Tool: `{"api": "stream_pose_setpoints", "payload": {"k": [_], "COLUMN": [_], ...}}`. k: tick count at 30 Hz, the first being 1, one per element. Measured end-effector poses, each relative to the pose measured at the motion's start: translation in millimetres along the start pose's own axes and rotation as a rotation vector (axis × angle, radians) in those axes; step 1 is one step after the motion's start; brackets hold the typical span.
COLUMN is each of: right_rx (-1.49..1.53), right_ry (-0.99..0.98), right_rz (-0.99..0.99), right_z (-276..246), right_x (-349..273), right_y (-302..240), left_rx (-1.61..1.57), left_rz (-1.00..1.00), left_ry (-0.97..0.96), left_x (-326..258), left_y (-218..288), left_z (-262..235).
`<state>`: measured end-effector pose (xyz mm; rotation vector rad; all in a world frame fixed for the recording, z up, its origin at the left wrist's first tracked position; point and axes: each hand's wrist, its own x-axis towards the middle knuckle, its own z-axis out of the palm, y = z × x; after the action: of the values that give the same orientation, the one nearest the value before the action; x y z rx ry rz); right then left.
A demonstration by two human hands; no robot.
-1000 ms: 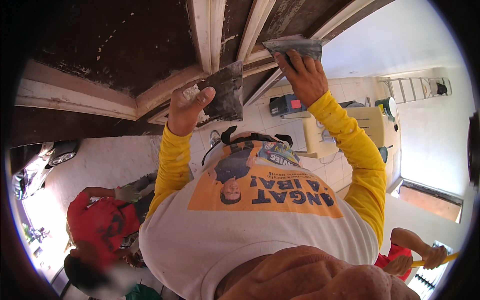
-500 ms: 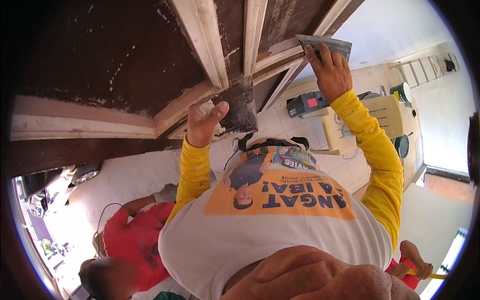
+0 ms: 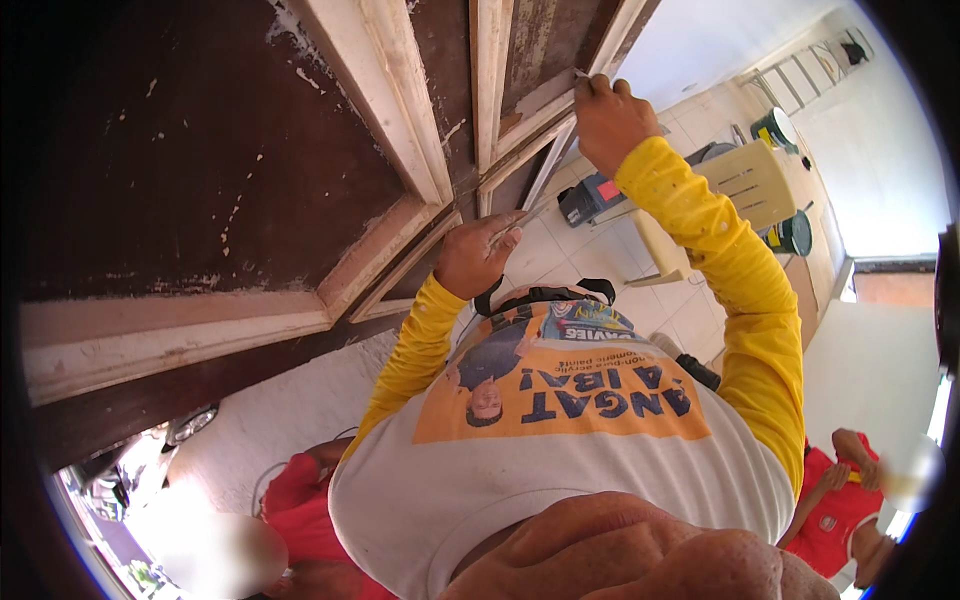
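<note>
Head view looks down past a white and orange shirt (image 3: pixel 560 440) with yellow sleeves to the left hand (image 3: pixel 475 255), closed on a thin blade (image 3: pixel 520 218) that is hard to make out. Farther off, the right hand (image 3: pixel 610 120) grips a scraper (image 3: pixel 582 74), mostly hidden, against the dark brown door (image 3: pixel 200 170). Pale bare mouldings look stripped; the dark panels seem left. A cream chair (image 3: pixel 745 185) stands beyond.

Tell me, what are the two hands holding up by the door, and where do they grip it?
The left hand pinches a thin flat blade by its lower end. The right hand presses a small tool against the wooden door, but its grip is hidden.
</note>
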<state>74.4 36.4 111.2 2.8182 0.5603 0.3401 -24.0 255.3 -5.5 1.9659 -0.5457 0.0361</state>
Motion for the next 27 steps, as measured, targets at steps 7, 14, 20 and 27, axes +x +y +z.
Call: {"api": "stream_pose_setpoints", "payload": {"k": [7,14,20,27], "right_rx": [-0.072,0.179,0.529,0.530], "right_ry": [-0.108,-0.027,0.060,0.465], "right_rz": [-0.021,-0.076,-0.045,-0.140], "right_z": [-14,-25,-66,-18], "right_x": [8,-16,-73,-129], "right_y": [-46,-81,-34,15], "left_rx": [-0.015,-0.040,-0.052,-0.499], "left_rz": [0.010,0.021,-0.005,-0.144], "left_ry": [-0.079,-0.125,-0.145,-0.094], "left_x": [-4,-3,5,40], "left_y": [-18,-31,-31,-5], "left_z": [-8,-15,-12,16]}}
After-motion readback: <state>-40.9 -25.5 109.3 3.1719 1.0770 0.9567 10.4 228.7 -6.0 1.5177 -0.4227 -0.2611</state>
